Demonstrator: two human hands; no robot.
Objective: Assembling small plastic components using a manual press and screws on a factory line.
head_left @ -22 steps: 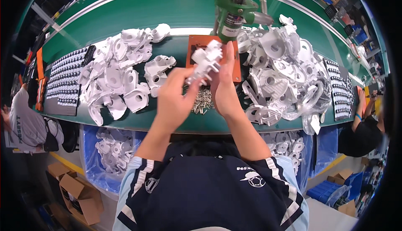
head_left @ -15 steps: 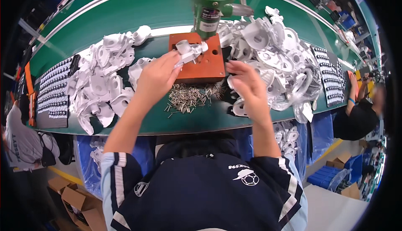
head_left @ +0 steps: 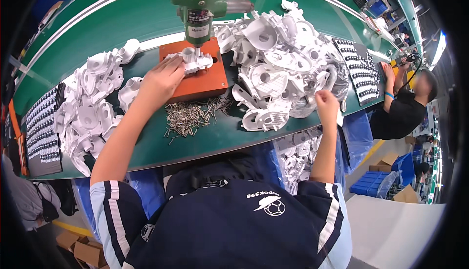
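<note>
Pressing left hand (head_left: 159, 81) flat on white plastic housing (head_left: 193, 60) | right hand (head_left: 326, 104) loosely closed, empty | housing looks light, rigid; hold its flange

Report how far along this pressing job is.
Done, apparently: the smaller heap of white plastic housings on the left. In hand: left hand steadies one white housing on the orange block under the green press; right hand at the larger right heap. Left: that heap, loose metal pins.

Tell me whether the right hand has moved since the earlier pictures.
Yes. The right hand has swung right, away from the orange fixture block, and now hangs by the pile of white plastic housings.
</note>
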